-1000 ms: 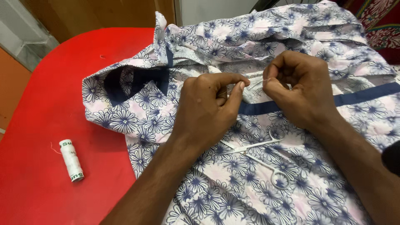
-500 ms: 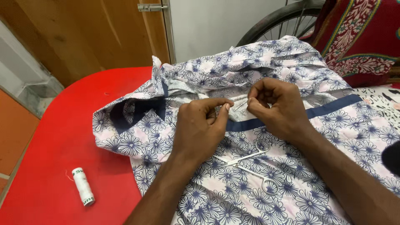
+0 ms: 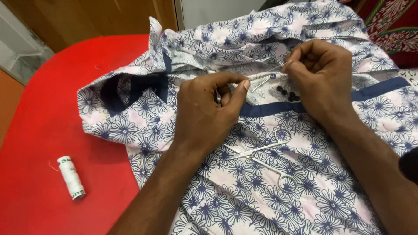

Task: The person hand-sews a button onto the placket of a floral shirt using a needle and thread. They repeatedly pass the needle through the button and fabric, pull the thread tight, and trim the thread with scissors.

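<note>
Both hands pinch shut: left hand [image 3: 204,111] on floral shirt [image 3: 261,182], right hand [image 3: 324,76] on thread [image 3: 261,82].

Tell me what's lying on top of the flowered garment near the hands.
Open scissors lie on the flowered garment, and a few dark buttons sit by the right hand. What lies under the left hand is covered.

Garment [image 3: 261,191] on table [image 3: 43,117], scissors [image 3: 265,159] on garment, thread spool [image 3: 72,177] left of garment

Garment [image 3: 244,187]: white-pink, navy floral print, navy band [image 3: 278,108]. Buttons [image 3: 287,93] dark. Surface [image 3: 52,130] red. Thread spool [image 3: 72,177] white. Scissors [image 3: 265,159] silver.
</note>
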